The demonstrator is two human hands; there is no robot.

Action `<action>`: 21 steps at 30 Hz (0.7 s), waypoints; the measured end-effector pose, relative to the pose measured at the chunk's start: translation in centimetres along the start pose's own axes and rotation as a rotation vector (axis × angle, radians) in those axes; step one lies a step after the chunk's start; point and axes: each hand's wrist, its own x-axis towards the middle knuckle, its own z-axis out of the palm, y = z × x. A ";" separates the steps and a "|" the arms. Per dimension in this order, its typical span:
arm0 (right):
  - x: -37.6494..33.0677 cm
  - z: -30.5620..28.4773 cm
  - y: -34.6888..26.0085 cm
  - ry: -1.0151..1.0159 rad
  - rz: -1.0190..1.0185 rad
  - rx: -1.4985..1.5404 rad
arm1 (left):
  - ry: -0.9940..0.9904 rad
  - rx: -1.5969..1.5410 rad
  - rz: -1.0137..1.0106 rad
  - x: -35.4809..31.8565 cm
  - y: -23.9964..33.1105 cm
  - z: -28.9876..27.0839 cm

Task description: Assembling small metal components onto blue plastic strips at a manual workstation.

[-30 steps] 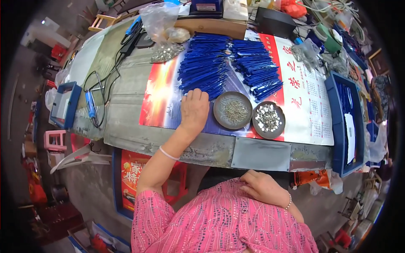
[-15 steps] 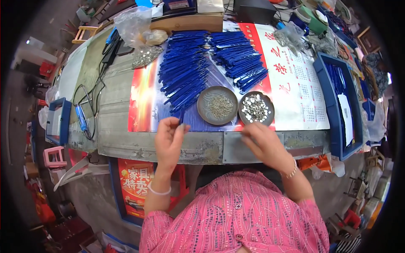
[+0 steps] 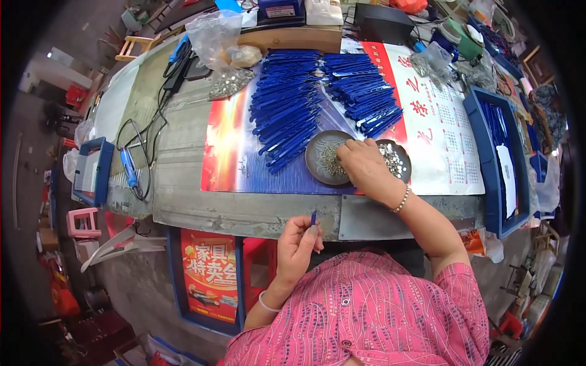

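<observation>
Across the middle of the frame, a worn grey counter point(image 3: 183, 146) is partly covered by a printed calendar sheet point(image 3: 452, 137). On the sheet, slim blue strips are laid out in two fanned piles: a larger left pile point(image 3: 284, 104) and a smaller right pile point(image 3: 363, 88). At the right of the frame, more blue strips are held in a blue tray point(image 3: 478, 152).

Just below the counter's near edge, at the lower centre, one blue strip point(image 3: 314, 218) is pinched between the thumb and fingers of the left hand point(image 3: 295, 253); only its short tip is exposed above them. Right of centre, the right hand point(image 3: 371, 171) is held over the neighbouring sides of a left dish point(image 3: 314, 157) of tiny metallic pieces point(image 3: 330, 160) and a right dish point(image 3: 408, 157) of shiny round pieces point(image 3: 391, 158). Its fingers are bent downward, but whether anything is gripped cannot be told.

The held strip is judged to be light, fairly stiff and slightly slippery, so it is best gripped by its long sides, close to the exposed tip. The tiny pieces are probably hard and easily scattered; they are best taken singly, between fingertips.
</observation>
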 end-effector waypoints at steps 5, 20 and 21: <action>-0.1 -0.2 0.4 0.010 0.084 0.205 | -0.017 -0.005 -0.015 0.9 0.4 0.4; -0.3 0.4 0.3 0.133 0.126 0.336 | 0.043 0.040 -0.087 1.9 0.2 2.2; -0.5 0.1 0.7 0.140 0.170 0.413 | 0.046 0.040 -0.103 2.3 0.3 2.6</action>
